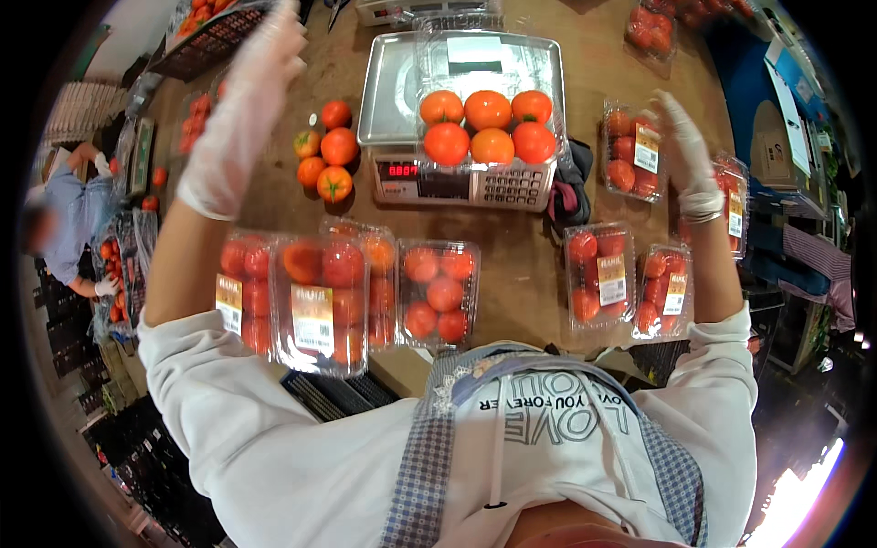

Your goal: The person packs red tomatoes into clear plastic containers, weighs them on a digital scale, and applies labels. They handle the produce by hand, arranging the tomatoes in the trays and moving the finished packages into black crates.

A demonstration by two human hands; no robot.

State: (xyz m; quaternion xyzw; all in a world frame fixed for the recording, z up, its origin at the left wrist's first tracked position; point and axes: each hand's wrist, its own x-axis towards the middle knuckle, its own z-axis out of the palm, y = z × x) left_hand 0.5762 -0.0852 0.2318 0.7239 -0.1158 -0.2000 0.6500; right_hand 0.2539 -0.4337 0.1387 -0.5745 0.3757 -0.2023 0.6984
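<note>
My left hand [254, 96], in a thin white glove, is raised over the table's left side, its fingers stretched out and nothing visible in them; motion blurs it slightly. My right hand [685, 151], gloved too, is at the right edge of a labelled clear pack of tomatoes [620, 175], fingers extended; whether it touches the pack I cannot tell. Between my hands, an open clear tray of tomatoes [487, 111] sits on the digital scale [388, 87], whose red display is lit. Several loose tomatoes [339, 146] lie left of the scale.
Filled tomato packs stand near me: a labelled one [322, 274], an unlabelled one [440, 294] and two [599, 267] at right. Another pack [734, 203] lies beyond my right wrist. A dark crate [206, 46] is far left. Another person [78, 215] works at the left.
</note>
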